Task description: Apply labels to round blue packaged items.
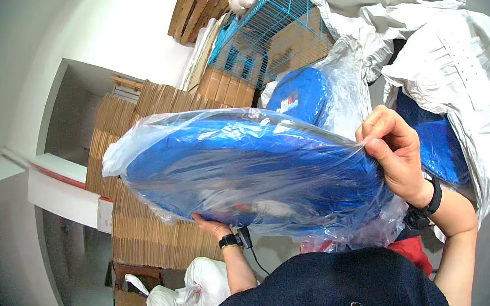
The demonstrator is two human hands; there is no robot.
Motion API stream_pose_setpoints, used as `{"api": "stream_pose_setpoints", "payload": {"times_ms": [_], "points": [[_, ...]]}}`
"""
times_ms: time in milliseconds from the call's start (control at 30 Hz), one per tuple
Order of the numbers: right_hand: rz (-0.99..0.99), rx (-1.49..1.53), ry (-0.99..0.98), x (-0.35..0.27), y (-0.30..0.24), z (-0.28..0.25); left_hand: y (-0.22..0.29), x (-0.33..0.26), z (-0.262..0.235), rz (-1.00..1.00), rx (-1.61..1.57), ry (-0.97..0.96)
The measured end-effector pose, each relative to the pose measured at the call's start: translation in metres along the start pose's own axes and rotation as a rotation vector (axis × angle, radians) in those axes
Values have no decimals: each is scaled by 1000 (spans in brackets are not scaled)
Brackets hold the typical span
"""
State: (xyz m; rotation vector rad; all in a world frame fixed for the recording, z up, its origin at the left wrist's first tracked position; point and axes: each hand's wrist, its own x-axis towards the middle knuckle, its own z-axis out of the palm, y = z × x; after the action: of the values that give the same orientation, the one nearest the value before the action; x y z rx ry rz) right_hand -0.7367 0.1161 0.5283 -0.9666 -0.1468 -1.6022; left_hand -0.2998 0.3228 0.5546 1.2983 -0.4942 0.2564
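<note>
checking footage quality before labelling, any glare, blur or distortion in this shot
Head view: bright glare streaks on the clear plastic bag; head view: the white wall nearly washed out; head view: fisheye distortion, with black corners; head view: the right hand looks fairly sharp.

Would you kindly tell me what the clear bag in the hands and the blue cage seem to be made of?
Clear bag: seemingly glossy plastic film, judging by transparent wrinkles and highlights. Blue cage: probably coated metal wire, since its slim bars form a grid.
</note>
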Motion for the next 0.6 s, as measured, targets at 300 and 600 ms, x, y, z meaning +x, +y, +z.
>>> {"api": "stream_pose_setpoints", "payload": {"times_ms": [300,600], "points": [[315,-569,-118,15,22,-28,25,10,14,-4,-115,-124],[438,-411,408,-20,183,-219,159,18,65,-380,-22,-1250]]}}
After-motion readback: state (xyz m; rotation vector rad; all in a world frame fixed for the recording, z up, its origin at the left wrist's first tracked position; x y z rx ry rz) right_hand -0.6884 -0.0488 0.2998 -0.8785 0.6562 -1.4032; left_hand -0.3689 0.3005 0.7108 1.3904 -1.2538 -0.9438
